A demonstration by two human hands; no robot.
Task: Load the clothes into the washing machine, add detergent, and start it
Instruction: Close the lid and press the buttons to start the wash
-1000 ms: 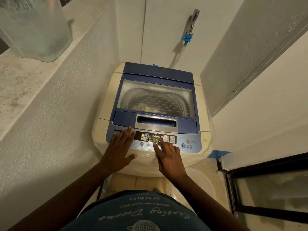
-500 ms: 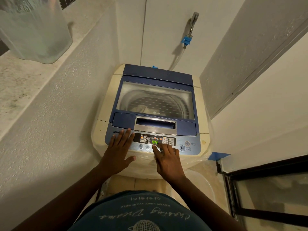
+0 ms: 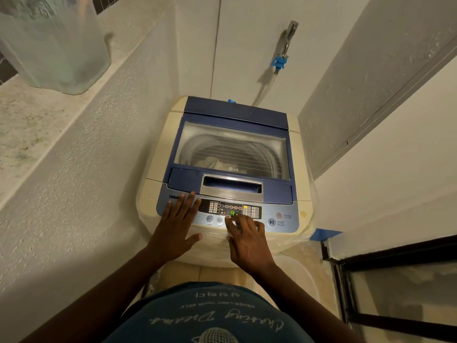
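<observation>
A cream top-loading washing machine (image 3: 158,169) with a blue lid stands in a narrow alcove. Its lid (image 3: 235,115) is down, and pale clothes (image 3: 210,162) show through the clear window. The blue control panel (image 3: 284,209) along the front has lit indicators and a green number. My left hand (image 3: 176,225) lies flat, fingers spread, on the panel's left end. My right hand (image 3: 247,240) rests at the panel's middle, its index fingertip on a button just below the display. Neither hand holds anything. No detergent container is in view.
White walls close in on both sides of the machine. A tap with a blue hose fitting (image 3: 279,61) is on the back wall. A translucent plastic container (image 3: 49,40) sits on the ledge at upper left. A dark-framed glass door (image 3: 395,293) is at lower right.
Both hands stay in about the same places on the panel. The green display read 44 before and now shows a single digit beside my fingertip. The camera view shifted slightly.
</observation>
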